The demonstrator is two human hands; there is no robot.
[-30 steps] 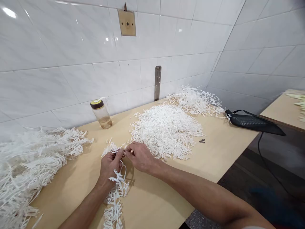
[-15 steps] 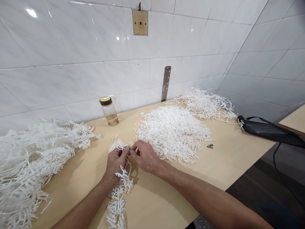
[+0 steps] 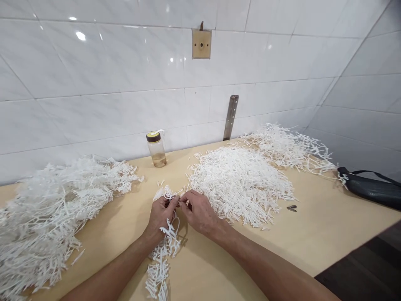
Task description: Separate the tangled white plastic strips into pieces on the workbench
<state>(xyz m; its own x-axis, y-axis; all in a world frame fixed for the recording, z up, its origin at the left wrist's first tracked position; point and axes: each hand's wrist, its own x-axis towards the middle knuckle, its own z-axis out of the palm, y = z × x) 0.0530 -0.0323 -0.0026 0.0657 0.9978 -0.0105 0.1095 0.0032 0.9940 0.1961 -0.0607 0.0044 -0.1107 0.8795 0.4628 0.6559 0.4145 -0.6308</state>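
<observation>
My left hand is closed on a white branched plastic strand, which trails down over the tan table. Thumb and fingers of my right hand are pinched together at the left fingertips; whatever is between them is too small to make out. Just right of my hands lies a heap of short white pieces. A larger pile of white branched strands covers the table's left side.
A lidded jar with some brownish liquid stands near the tiled wall. Thin white stems lie at the back right, beside a black bag. Small nail clippers lie right of the heap. A metal strip leans on the wall.
The camera view has turned left, so everything appears farther right and mostly slightly lower. My hands remain together at the strand, with little change in their grip.
</observation>
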